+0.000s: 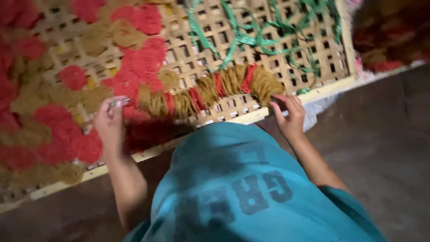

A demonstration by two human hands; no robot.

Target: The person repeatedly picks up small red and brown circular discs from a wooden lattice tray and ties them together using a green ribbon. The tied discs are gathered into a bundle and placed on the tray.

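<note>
Now, from the head view, I am looking down over a teal shirt at a pale lattice frame lying tilted on a dark floor. Red and mustard yarn tufts are covering its left part, and green plastic strips are running through its upper right part. A curved strand of mustard and red yarn bundles is arching across the lattice between the two hands. The left hand is resting at the strand's left end, its fingers pinching a thin metal tool, possibly small scissors, though the blur is hiding its shape. The right hand is sitting at the strand's right end, fingers curled and touching the last mustard bundle; I cannot tell whether they are truly gripping it.
</note>
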